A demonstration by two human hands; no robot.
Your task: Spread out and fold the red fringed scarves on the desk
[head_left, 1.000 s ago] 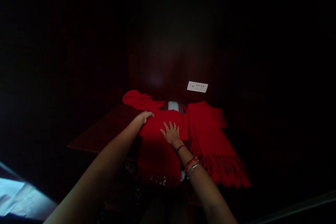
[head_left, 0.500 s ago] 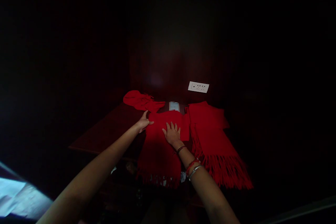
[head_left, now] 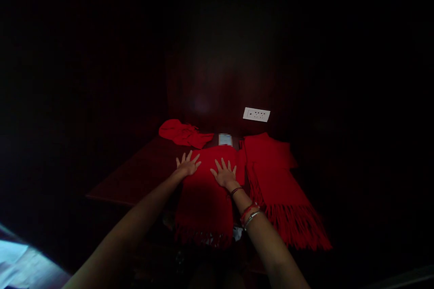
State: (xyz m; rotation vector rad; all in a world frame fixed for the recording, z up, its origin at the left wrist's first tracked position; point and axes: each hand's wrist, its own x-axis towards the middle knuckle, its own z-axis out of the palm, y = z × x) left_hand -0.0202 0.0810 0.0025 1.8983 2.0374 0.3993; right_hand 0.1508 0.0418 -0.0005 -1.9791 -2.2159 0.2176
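A red fringed scarf [head_left: 203, 198] lies folded on a dark wooden table [head_left: 135, 176], its fringe hanging over the near edge. My left hand [head_left: 187, 164] rests flat on the scarf's upper left corner with fingers spread. My right hand [head_left: 224, 173] lies flat on the scarf's upper middle, fingers spread too; bracelets circle that wrist. A second red fringed scarf [head_left: 278, 185] lies folded to the right, beside the first. A crumpled red cloth [head_left: 183, 132] sits at the back left of the table.
A white socket plate [head_left: 257, 114] is on the dark wall behind the table. A small pale blurred object [head_left: 225, 139] sits at the table's back edge. Pale bluish fabric or paper [head_left: 16, 259] shows at the lower left. The surroundings are very dark.
My left hand let go of the scarf's upper left edge and now lies flat with fingers spread. My right hand stayed flat on the scarf.
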